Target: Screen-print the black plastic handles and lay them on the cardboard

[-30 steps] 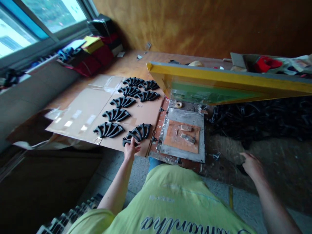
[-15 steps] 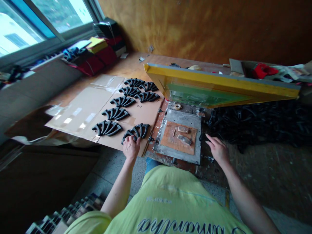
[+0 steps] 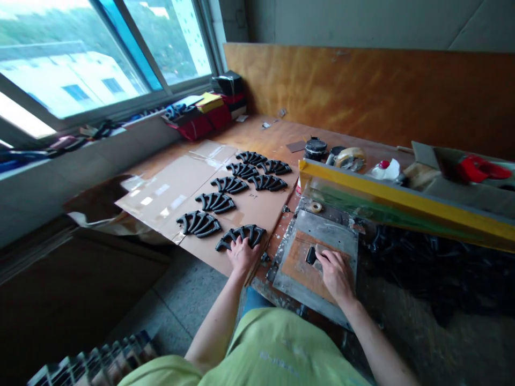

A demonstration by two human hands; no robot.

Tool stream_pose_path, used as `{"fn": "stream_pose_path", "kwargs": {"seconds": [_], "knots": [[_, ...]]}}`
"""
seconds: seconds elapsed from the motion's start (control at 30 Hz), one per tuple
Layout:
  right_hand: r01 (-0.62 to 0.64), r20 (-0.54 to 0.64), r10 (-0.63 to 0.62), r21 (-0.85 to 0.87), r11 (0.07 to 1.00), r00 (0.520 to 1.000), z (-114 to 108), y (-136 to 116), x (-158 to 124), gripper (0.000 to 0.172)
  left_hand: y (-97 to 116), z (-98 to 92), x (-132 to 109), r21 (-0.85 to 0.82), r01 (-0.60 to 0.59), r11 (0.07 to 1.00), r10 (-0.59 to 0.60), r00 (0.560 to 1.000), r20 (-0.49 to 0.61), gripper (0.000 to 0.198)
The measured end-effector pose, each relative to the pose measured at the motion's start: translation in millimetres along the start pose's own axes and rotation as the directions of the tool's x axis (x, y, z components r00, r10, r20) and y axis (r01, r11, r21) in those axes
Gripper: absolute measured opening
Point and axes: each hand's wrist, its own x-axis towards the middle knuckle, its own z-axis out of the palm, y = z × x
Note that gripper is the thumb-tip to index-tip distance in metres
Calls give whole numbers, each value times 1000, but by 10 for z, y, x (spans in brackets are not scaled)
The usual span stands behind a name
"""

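Observation:
My left hand (image 3: 241, 254) is at the near edge of the cardboard, its fingers closed around part of a fan-shaped row of black curved handle-like pieces (image 3: 253, 233). My right hand (image 3: 336, 273) is over the metal plate (image 3: 346, 230), fingers pinched on a short black piece whose dark end (image 3: 311, 255) sticks out to the left. Beneath it is a brown board (image 3: 295, 262) with small raised blocks, mostly covered by the hand. Other fans of black pieces (image 3: 199, 223) lie in rows on the cardboard (image 3: 161, 187).
A yellow-edged screen frame (image 3: 402, 198) slants above the plate's far side. At right lies a dark heap of black pieces (image 3: 434, 268). Behind stand a black-lidded jar (image 3: 316, 148), tape rolls (image 3: 351, 158) and a cardboard box (image 3: 454, 171). A tape ring (image 3: 316, 207) rests on the plate's far end.
My right hand has moved left from beside the black heap onto the plate and now has a black piece in it. My left hand stays at the same fan. The view has tilted up.

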Motion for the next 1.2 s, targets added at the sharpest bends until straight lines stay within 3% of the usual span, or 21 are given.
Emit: {"fn": "stream_pose_path", "kwargs": {"seconds": [0.13, 0.3, 0.43, 0.57, 0.67, 0.73, 0.8, 0.9, 0.97, 1.07, 1.13, 1.17, 1.2], "knots": [[-12, -22, 12, 30, 999, 1000, 46, 10, -34, 46, 25, -60, 378, 10, -213, 977, 213, 976, -43, 51], [-59, -47, 60, 22, 998, 997, 91, -3, -48, 46, 356, -150, 1221, 3, -423, 906, 422, 906, 42, 53], [-102, -39, 102, 18, 995, 994, 90, -41, -68, 45, 523, -165, 1778, 30, -432, 901, 424, 894, 145, 56], [-153, 14, 153, -16, 988, 988, 24, -121, -37, 44, 530, -154, 1969, 55, -388, 920, 375, 912, 169, 59], [-188, 60, 191, -51, 981, 980, -22, -187, 46, 42, 642, -233, 1918, 1, -406, 914, 405, 912, 62, 61], [-164, 119, 172, -76, 984, 978, -23, -226, 93, 52, 831, -386, 1810, -187, -459, 869, 461, 887, -32, 57], [-105, 213, 119, -78, 991, 970, -7, -272, 106, 68, 1089, -628, 1639, -488, -471, 735, 500, 862, -79, 51], [-47, 315, 55, -33, 998, 948, -5, -348, 44, 79, 1473, -1077, 1262, -824, -396, 405, 577, 810, -106, 54], [1, 344, -14, 36, 999, 939, -58, -365, -44, 72, 1639, -1353, 968, -897, -366, 247, 615, 775, -147, 59], [42, 307, -94, 173, 984, 947, -251, -227, -220, 43, 1668, -1626, 565, -923, -347, 168, 613, 770, -177, 63], [-129, 175, 90, 229, 965, 980, -447, 8, -330, 26, 1542, -1685, 354, -939, -296, 177, 604, 786, -134, 63], [-255, 90, 240, 253, 933, 967, -554, 155, -367, 23, 1444, -1672, 265, -948, -253, 195, 603, 793, -88, 63], [-373, 11, 385, 278, 885, 923, -662, 305, -383, 24, 1332, -1630, 184, -954, -201, 222, 603, 797, -28, 62]]}}
